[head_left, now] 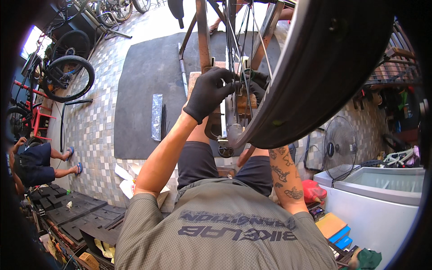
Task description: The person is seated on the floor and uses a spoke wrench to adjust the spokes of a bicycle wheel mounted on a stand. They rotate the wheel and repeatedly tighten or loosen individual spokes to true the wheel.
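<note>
Remotely, I see the left hand (209, 93) curled at the spokes (232, 40), the right hand (258, 83) partly hidden beyond; whether either grip is closed, I can't tell. The bicycle wheel (328, 72) looms right, probably edge-on so both sides are reachable.

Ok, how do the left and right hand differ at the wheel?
The left hand shows almost whole; the right hand is partly hidden by the wheel. The left hand's fingers are visibly bent, while the right hand's finger pose can't be made out. Both wear dark gloves.
</note>
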A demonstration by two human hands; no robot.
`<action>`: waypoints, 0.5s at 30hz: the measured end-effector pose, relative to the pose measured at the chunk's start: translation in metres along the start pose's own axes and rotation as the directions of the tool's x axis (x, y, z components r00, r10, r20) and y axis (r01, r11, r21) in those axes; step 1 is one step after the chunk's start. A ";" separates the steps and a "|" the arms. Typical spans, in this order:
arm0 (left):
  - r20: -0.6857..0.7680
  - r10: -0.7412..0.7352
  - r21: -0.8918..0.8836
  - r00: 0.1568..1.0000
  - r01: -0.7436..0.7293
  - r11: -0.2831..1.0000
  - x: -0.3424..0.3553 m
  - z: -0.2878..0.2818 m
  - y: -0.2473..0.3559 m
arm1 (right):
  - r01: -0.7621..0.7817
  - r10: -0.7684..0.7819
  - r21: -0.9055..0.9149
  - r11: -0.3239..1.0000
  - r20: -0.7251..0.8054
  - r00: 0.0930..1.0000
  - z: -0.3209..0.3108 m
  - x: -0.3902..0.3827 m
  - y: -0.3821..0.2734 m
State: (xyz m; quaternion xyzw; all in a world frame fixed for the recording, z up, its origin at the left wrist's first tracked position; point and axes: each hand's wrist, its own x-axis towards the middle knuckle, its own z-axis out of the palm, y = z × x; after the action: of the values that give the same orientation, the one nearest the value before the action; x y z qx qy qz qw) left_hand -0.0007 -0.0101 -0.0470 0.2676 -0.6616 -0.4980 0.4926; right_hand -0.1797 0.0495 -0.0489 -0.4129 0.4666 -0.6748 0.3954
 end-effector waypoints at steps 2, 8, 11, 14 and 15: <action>0.041 -0.069 -0.048 0.997 0.071 0.996 -0.004 -0.003 0.011 | -0.033 0.033 0.007 0.999 -0.022 0.999 -0.006 0.000 0.000; 0.142 -0.105 0.285 0.984 0.061 0.957 -0.011 -0.006 0.070 | -0.056 0.055 -0.058 0.997 -0.026 0.998 -0.025 -0.011 0.002; 0.177 -0.157 0.224 0.972 0.116 0.968 -0.016 -0.009 0.103 | -0.077 0.077 -0.046 0.996 -0.010 0.997 -0.028 -0.015 0.006; 0.214 -0.026 0.113 0.977 0.002 0.994 -0.012 -0.007 0.127 | -0.091 0.091 -0.058 0.994 0.002 0.996 -0.029 -0.020 0.005; 0.185 -0.035 0.071 0.982 0.022 0.997 -0.010 -0.005 0.134 | -0.094 0.095 -0.070 0.993 0.004 0.996 -0.029 -0.023 0.003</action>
State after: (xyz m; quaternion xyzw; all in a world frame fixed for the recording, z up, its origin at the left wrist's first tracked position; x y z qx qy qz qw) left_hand 0.0260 0.0449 0.0729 0.2461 -0.7177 -0.5048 0.4117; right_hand -0.1984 0.0783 -0.0630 -0.4065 0.5073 -0.6372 0.4140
